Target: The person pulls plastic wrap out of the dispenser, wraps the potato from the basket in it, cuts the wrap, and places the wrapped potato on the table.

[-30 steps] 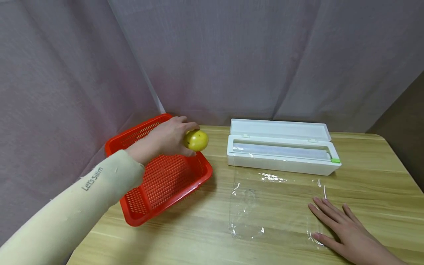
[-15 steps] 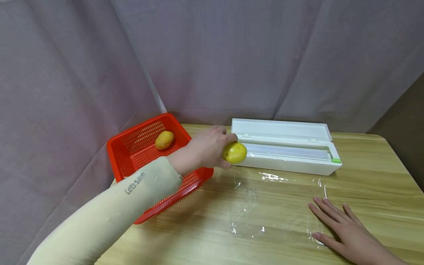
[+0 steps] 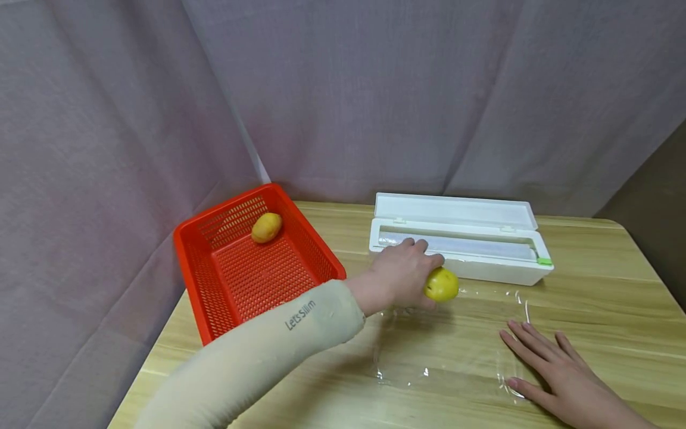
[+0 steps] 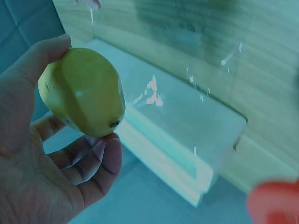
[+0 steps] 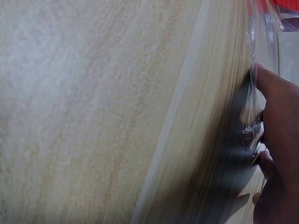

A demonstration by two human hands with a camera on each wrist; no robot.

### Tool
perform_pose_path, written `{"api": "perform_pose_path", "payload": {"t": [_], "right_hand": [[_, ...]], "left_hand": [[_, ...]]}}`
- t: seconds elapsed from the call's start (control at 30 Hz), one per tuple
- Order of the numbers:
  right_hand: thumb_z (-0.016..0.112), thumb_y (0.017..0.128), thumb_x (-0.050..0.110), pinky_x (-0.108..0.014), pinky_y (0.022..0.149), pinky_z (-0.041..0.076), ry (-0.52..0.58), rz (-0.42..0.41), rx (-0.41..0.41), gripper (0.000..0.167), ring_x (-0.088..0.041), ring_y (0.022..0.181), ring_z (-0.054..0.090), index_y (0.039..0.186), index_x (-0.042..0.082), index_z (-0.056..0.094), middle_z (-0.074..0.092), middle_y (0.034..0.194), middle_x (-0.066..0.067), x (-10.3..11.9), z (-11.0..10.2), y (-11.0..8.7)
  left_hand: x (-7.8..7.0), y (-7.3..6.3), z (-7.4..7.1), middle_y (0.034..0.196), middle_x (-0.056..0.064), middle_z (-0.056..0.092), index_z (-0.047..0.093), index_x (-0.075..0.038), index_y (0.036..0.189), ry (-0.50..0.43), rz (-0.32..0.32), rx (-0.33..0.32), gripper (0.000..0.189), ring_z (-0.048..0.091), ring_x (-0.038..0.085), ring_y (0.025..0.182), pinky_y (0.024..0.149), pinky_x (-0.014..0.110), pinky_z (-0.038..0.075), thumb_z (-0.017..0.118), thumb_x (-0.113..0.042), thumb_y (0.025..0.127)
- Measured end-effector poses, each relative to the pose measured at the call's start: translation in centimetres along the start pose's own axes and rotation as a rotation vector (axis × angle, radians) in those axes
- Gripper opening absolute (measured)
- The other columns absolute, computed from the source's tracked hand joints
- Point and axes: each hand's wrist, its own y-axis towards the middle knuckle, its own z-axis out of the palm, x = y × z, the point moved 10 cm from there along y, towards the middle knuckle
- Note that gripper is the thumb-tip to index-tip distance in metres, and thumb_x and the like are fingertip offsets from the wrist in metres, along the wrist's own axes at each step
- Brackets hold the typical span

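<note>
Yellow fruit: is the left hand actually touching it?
Touching. The left wrist view shows the left hand holding the yellow fruit, thumb against its upper edge and fingers meeting its lower end.

Head cam fwd/dn, wrists close; all share tbl (image 3: 595, 286).

Looks like a little curtained-off tabletop corner: greyish-purple fabric drapes (image 3: 348, 107) hang right behind a wood-grain counter (image 3: 605, 286). The cling film dispenser (image 3: 482, 269) and red plastic basket (image 3: 262, 274) feel kitcheny, but honestly can't tell if it's a home or a studio.
</note>
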Motion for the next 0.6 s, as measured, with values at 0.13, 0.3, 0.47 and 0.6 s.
{"api": "perform_pose_path", "payload": {"t": [0.13, 0.3, 0.47, 0.6], "right_hand": [[0.086, 0.089, 0.034, -0.042, 0.129, -0.013, 0.001, 0.011, 0.008, 0.088, 0.004, 0.16, 0.001, 0.165, 0.02, 0.044, 0.031, 0.173, 0.002, 0.0, 0.1, 0.0], [0.085, 0.091, 0.034, -0.043, 0.129, -0.014, 0.007, 0.025, 0.023, 0.087, 0.005, 0.16, 0.0, 0.165, 0.021, 0.043, 0.031, 0.173, 0.002, -0.2, 0.3, 0.0], [0.086, 0.09, 0.033, -0.043, 0.129, -0.014, 0.002, 0.02, 0.019, 0.088, 0.005, 0.16, 0.0, 0.165, 0.02, 0.043, 0.031, 0.173, 0.002, -0.2, 0.2, 0.0], [0.086, 0.089, 0.034, -0.043, 0.129, -0.014, -0.004, 0.02, 0.018, 0.088, 0.005, 0.16, 0.0, 0.165, 0.021, 0.043, 0.033, 0.172, 0.0, -0.2, 0.2, 0.0]], "left_hand": [[-1.5, 1.1, 1.5, 0.107, -0.008, 0.058, 0.066, -0.031, 0.131, 0.002, -0.002, 0.004, 0.06, 0.052, 0.011, 0.095, 0.07, 0.024, 0.047, 0.08, -0.066, 0.084], [-2.9, 2.1, 3.9, 0.114, -0.009, 0.059, 0.063, -0.034, 0.136, 0.018, -0.015, 0.047, 0.068, 0.054, 0.009, 0.1, 0.073, 0.022, 0.049, 0.079, -0.071, 0.082], [-4.0, 2.4, 6.1, 0.115, -0.009, 0.058, 0.062, -0.036, 0.139, -0.014, -0.047, 0.061, 0.071, 0.053, 0.007, 0.1, 0.07, 0.022, 0.05, 0.079, -0.073, 0.082], [-4.6, 2.5, 7.2, 0.113, -0.01, 0.057, 0.061, -0.037, 0.139, -0.008, -0.065, 0.059, 0.07, 0.052, 0.007, 0.099, 0.069, 0.023, 0.049, 0.078, -0.074, 0.082]]}}
